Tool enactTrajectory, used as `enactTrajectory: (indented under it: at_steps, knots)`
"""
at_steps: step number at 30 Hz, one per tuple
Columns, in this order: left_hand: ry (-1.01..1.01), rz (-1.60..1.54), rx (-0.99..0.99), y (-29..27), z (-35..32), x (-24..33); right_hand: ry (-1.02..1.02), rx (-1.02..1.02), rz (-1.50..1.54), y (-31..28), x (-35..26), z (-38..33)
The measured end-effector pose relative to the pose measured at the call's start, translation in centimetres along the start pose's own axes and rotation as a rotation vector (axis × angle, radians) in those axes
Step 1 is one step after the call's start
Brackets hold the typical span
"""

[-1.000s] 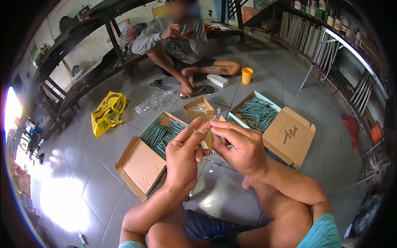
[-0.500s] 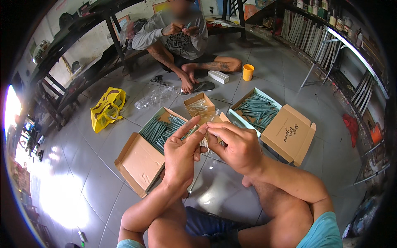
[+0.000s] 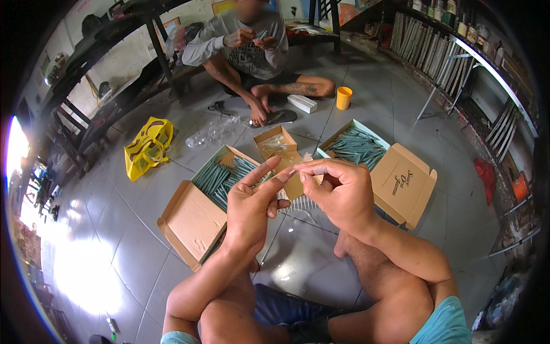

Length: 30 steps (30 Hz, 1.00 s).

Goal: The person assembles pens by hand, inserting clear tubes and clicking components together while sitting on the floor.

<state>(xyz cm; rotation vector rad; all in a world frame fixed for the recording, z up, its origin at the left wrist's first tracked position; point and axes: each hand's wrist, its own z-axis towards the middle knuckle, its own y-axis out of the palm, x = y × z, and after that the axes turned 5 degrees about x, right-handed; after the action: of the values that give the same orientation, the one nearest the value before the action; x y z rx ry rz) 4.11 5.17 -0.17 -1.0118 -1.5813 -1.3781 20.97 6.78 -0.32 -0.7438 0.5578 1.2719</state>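
Note:
My left hand (image 3: 252, 198) and my right hand (image 3: 342, 192) meet at their fingertips in front of me, above the floor. A tiny pale piece (image 3: 293, 171) shows where the tips meet; its kind is too small to tell. The left index finger sticks out while the thumb presses toward the other fingers. On the right, thumb and index finger pinch close to the piece. Below the hands, an open cardboard box (image 3: 192, 226) of grey-green thin sticks (image 3: 213, 179) lies at left, and a second box (image 3: 399, 186) of similar sticks (image 3: 358, 144) at right.
Between the boxes stands a small brown carton (image 3: 264, 136) with clear thin pieces. Beyond are a yellow bag (image 3: 148, 150), crumpled clear plastic (image 3: 211, 133), a white box (image 3: 302, 104) and an orange cup (image 3: 344, 98). Another person (image 3: 249, 57) sits cross-legged, holding a small greenish thing.
My right hand has shifted slightly right and its fingertips have drawn a little away from the left thumb, baring the tiny piece. My left hand stays nearly in place.

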Motion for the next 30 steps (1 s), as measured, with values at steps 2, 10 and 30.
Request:
enactTrajectory:
  at_steps: [2,10,30]
  knots:
    - [-0.015,-0.014,-0.009,-0.1,0.0,0.0,0.093,-0.023,0.021,-0.2,0.0,-0.1]
    - [-0.068,-0.08,-0.033,-0.4,0.2,-0.3,0.374,-0.071,0.156,-0.7,-0.7,0.0]
    - [-0.115,-0.094,-0.027,-0.2,-0.4,0.5,-0.405,-0.058,-0.273,0.1,0.3,-0.2]
